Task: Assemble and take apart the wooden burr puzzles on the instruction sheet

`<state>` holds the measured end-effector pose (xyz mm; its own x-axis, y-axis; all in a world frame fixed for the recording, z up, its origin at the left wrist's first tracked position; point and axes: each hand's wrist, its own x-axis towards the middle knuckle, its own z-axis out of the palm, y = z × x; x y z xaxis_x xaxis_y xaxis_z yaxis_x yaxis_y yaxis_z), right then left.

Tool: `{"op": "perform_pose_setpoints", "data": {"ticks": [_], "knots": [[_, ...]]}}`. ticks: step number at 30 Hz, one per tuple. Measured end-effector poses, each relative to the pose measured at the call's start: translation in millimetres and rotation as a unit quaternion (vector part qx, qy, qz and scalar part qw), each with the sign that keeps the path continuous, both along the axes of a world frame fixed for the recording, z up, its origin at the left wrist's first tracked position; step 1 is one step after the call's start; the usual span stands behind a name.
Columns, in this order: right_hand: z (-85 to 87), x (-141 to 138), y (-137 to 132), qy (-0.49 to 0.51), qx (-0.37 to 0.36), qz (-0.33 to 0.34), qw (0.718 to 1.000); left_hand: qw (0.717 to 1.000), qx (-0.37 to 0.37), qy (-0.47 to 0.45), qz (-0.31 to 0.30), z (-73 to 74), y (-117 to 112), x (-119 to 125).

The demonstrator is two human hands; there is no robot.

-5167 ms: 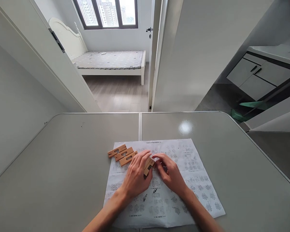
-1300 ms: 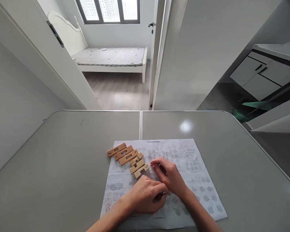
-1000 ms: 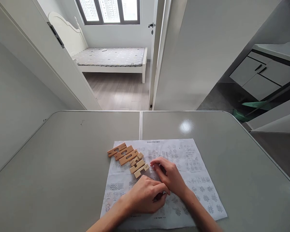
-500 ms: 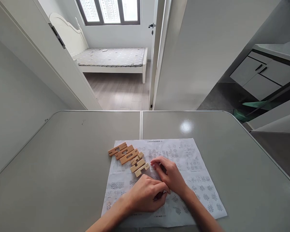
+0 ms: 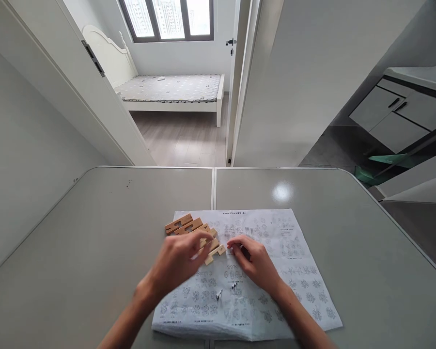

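Observation:
Several notched wooden puzzle pieces (image 5: 179, 224) lie slanted in a row on a printed paper sheet (image 5: 305, 300). The far ones are darker brown with slots. The paler near ones, including a piece marked 3 (image 5: 221, 249), are partly covered by my left hand (image 5: 183, 254). That hand hovers over the row, thumb and forefinger apart, with nothing visible between them. My right hand (image 5: 252, 259) rests on the sheet just right of the pieces. Its fingers are curled and its fingertips drawn together, with no object showing in them.
Two small dark-and-white spots, perhaps tears (image 5: 219, 294), show on the paper. The sheet lies on a grey table (image 5: 94, 242) with a metal edge and centre seam. Beyond are a doorway, a bed (image 5: 174, 87) and, at right, a white cabinet (image 5: 396, 114).
My left hand has moved left and away from me, from beside my right hand to over the pieces. It uncovers part of the sheet. My right hand stays in place.

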<state>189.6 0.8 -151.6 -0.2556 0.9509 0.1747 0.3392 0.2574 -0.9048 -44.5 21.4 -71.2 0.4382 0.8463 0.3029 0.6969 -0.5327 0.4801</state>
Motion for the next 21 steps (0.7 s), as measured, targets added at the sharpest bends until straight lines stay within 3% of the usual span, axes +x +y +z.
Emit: {"op": "perform_pose_setpoints", "data": {"ticks": [3, 8, 14, 21], "knots": [[0.9, 0.1, -0.6, 0.004, -0.009, 0.002, 1.000, 0.988, -0.012, 0.087, 0.127, 0.6, 19.0, -33.4], [-1.3, 0.4, -0.3, 0.006, -0.007, -0.002, 1.000, 0.968, -0.065, 0.157, 0.182, -12.4, 37.0, -73.5], [-4.5, 1.0, 0.8, 0.013, -0.006, -0.001, 1.000, 0.960, -0.166, 0.144, 0.174, -20.5, 43.7, -92.8], [-4.9, 0.6, 1.4, 0.014, 0.000, 0.001, 1.000, 0.973, -0.166, 0.086, 0.133, -30.9, 53.7, -97.1]]}}
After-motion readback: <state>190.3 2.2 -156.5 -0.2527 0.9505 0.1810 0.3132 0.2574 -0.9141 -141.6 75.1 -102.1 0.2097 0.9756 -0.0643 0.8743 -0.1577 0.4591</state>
